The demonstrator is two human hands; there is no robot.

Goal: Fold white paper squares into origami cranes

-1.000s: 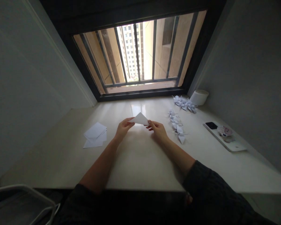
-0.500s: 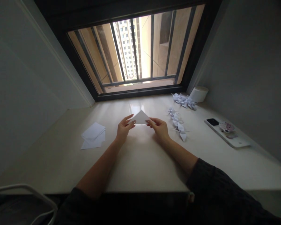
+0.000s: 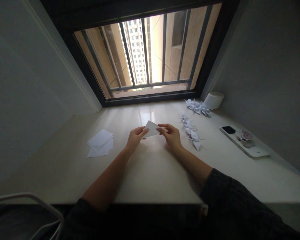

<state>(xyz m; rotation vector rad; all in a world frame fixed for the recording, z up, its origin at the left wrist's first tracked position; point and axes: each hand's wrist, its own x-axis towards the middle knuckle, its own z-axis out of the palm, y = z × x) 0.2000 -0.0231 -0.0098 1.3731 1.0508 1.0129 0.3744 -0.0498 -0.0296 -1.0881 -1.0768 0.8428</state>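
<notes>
A folded white paper (image 3: 152,129) is held just above the pale counter (image 3: 150,173) in front of the window. My left hand (image 3: 134,138) pinches its left corner. My right hand (image 3: 172,136) pinches its right side, fingers curled over the top edge. The paper is tilted, with its left end lower. A small stack of white paper sheets (image 3: 100,142) lies on the counter to the left of my left hand.
A row of folded white paper cranes (image 3: 191,132) lies right of my right hand, with more cranes (image 3: 198,106) near a white roll (image 3: 214,99) in the back corner. A phone (image 3: 243,146) with a small charm lies at right. A barred window (image 3: 147,56) is ahead.
The paper went from a flat triangle held wide to a tilted, narrower shape. Both hands have come closer together on it.
</notes>
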